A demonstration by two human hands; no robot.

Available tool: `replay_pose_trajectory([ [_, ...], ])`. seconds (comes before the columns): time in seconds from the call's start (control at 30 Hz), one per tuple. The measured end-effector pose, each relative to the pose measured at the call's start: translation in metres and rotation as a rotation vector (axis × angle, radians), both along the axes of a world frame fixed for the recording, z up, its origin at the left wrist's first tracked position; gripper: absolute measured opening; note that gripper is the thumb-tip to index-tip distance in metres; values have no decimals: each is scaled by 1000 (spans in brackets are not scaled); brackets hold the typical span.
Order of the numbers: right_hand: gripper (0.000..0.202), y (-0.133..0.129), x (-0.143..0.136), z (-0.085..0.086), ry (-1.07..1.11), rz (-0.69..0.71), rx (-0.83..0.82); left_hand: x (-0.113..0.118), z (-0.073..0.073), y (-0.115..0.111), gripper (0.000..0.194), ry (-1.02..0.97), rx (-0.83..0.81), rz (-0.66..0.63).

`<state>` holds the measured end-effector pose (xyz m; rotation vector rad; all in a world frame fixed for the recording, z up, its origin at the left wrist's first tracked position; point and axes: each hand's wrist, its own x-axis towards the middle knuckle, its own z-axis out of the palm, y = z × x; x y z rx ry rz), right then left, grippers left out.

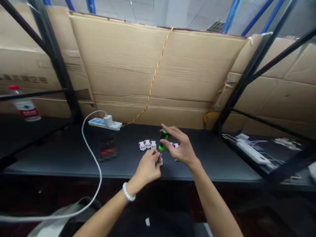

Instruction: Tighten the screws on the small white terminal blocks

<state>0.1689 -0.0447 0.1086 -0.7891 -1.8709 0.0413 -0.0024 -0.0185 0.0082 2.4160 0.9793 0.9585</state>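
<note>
My right hand is closed around the black and green handle of a screwdriver, which stands upright with its shaft pointing down. Under the shaft, my left hand pinches a small white and purple part near the front of the black table. Fingers cover most of that part, and the screwdriver's tip is hidden. Several similar white and purple parts lie in a row just behind my left hand. More of them sit partly hidden behind my right hand.
A white power strip with a plugged-in charger lies at the back left, its white cable running over the table's front edge. A blurred dark object lies nearby. Cardboard walls the back. Black rack posts stand either side.
</note>
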Motion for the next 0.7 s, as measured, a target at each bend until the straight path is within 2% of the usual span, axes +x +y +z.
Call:
replay_pose_trajectory([
  [0.1,46,-1,-1,0,9,-107,78,0,-2,0,21,-13,16,8],
  [0.27,46,-3,-2,3,11,62,-82,0,-3,1,22,-10,8,0],
  [0.37,33,-3,-1,4,44,-59,-17,0,-4,2,22,-15,13,-2],
  [0.43,37,-3,1,5,28,-108,4,0,-3,1,22,-25,11,-3],
  [0.57,48,-5,4,6,-5,69,-111,0,-2,0,20,-24,-3,-1],
  [0.6,46,-5,5,6,-2,54,-104,0,-2,0,20,-21,-5,-2],
  [0.7,37,-5,6,6,-1,-121,-10,0,-1,0,21,-21,-4,-4],
])
